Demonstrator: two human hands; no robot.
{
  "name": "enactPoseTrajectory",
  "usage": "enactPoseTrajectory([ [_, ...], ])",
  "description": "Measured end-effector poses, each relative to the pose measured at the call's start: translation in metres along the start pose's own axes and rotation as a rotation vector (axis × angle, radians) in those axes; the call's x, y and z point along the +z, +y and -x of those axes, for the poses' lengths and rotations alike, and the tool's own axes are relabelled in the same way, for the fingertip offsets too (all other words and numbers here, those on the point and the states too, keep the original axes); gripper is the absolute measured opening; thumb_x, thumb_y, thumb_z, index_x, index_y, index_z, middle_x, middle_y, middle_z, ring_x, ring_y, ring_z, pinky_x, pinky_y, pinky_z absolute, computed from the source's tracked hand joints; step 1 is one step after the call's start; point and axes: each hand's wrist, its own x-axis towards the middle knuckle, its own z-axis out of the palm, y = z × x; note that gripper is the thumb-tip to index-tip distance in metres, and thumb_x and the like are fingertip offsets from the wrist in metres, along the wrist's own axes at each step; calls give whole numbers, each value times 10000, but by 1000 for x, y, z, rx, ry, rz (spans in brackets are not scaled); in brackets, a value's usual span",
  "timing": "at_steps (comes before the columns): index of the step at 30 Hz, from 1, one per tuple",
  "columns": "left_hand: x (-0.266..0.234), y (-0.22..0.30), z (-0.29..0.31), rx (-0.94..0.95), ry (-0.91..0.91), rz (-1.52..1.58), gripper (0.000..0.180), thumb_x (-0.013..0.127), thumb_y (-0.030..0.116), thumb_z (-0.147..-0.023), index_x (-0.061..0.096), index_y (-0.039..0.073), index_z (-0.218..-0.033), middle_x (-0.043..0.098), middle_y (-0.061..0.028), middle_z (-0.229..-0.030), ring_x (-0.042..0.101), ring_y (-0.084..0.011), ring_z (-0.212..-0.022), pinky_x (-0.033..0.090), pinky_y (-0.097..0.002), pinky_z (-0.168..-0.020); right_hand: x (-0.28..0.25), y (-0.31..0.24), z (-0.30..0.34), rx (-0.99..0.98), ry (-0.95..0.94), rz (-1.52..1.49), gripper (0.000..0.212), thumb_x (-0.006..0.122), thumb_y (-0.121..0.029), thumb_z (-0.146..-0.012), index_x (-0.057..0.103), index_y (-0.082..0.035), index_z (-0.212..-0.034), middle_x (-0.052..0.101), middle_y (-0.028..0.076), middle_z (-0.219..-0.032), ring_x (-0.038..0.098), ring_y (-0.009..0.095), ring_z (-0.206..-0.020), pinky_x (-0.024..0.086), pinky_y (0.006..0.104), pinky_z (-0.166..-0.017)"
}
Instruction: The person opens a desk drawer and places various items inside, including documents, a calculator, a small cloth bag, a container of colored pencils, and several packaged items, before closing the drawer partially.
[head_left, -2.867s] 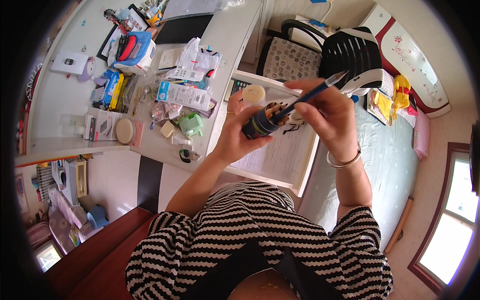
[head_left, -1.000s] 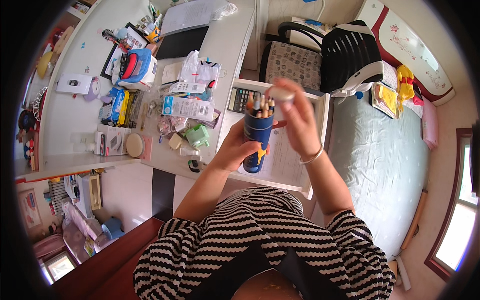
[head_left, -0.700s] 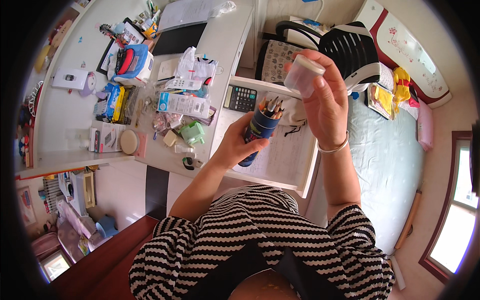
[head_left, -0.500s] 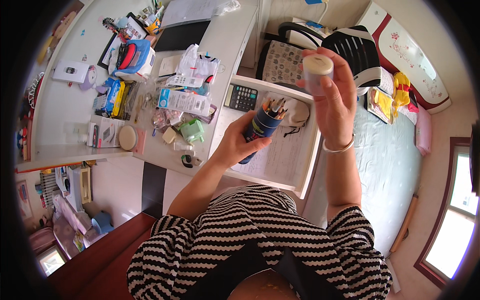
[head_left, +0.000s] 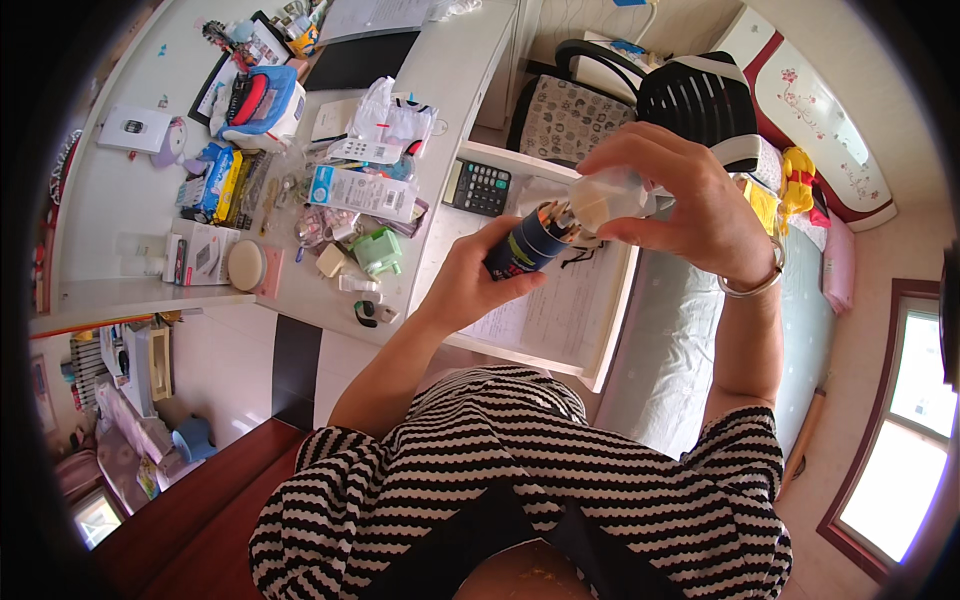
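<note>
Navy tube (head_left: 525,249) — inside left grip (head_left: 474,278), pencils (head_left: 553,215) projecting

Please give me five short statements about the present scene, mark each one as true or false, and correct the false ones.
1. The left hand holds a dark blue tube. True.
2. The right hand holds nothing. False: it holds a translucent cap.
3. A calculator lies in the open drawer. True.
4. The dark blue tube lies in the open drawer. False: it is in the left hand's grip.
5. Pencils stick out of the dark blue tube. True.
</note>
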Motion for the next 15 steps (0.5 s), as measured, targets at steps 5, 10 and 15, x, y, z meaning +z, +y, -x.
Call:
enactPoseTrajectory([
  [5,4,-5,2,71,89,10,432,749,149,-733,538,34,-1093,585,-34,-854,512,-99,-761,446,-249,-724,15,3,-7,-78,-90,57,377,737,-157,-698,575,-49,-1021,595,98,-916,601,250,-833,491,338,-728],
  [10,3,-4,-2,94,81,-44,428,755,157,-726,542,38,-1078,593,-47,-843,515,-105,-743,451,-253,-710,0,-1,-5,8,-14,16,373,721,-124,-708,559,-34,-1032,583,109,-904,592,255,-803,488,348,-713],
  [15,5,5,-1,37,83,-134,461,750,106,-703,539,10,-1101,615,-50,-957,541,-101,-858,440,-257,-798,18,3,-6,-52,-44,38,356,711,-137,-718,552,-36,-1020,572,112,-923,587,266,-801,486,352,-701],
])
